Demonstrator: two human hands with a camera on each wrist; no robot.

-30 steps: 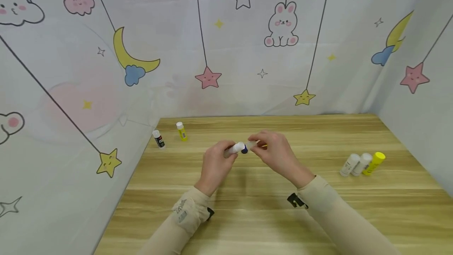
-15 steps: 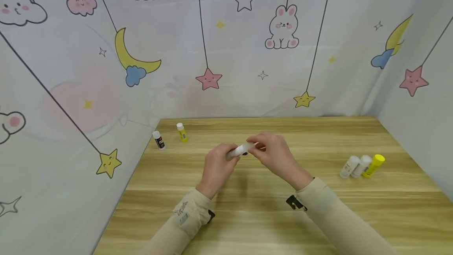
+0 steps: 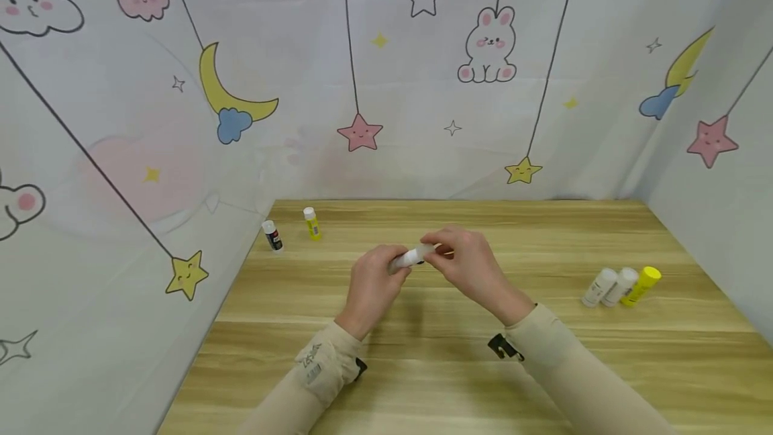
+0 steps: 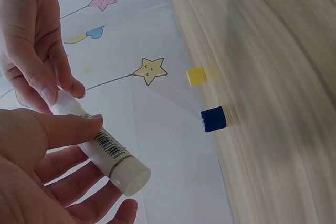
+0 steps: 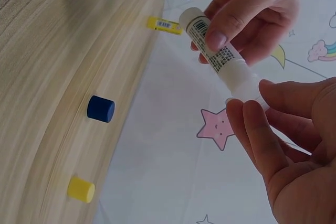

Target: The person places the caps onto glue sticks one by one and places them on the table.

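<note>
My left hand [image 3: 374,284] grips a white glue stick [image 4: 107,145] around its barrel, which is tilted above the table. A printed label with a barcode shows on the barrel. At its far end my right hand [image 3: 468,264] pinches a whitish translucent cap [image 3: 426,250], which meets the glue stick's end. Fingers hide most of the cap, so how far it sits on cannot be told. Beyond the hands, a blue cap [image 5: 101,108] and a yellow cap [image 5: 81,189] stand apart on the table. From the head view the right hand hides the yellow one.
On the wood-grain table [image 3: 423,368], a black glue stick [image 3: 273,236] and a small yellow one [image 3: 311,223] stand at the back left. Two white glue sticks [image 3: 600,287] and a larger yellow one [image 3: 641,286] stand close together at right. A printed curtain [image 3: 410,86] borders the table.
A second ago a gap separated the cap from the glue stick's end. The two have come together, and both hands have stayed nearly still over the last half second.
</note>
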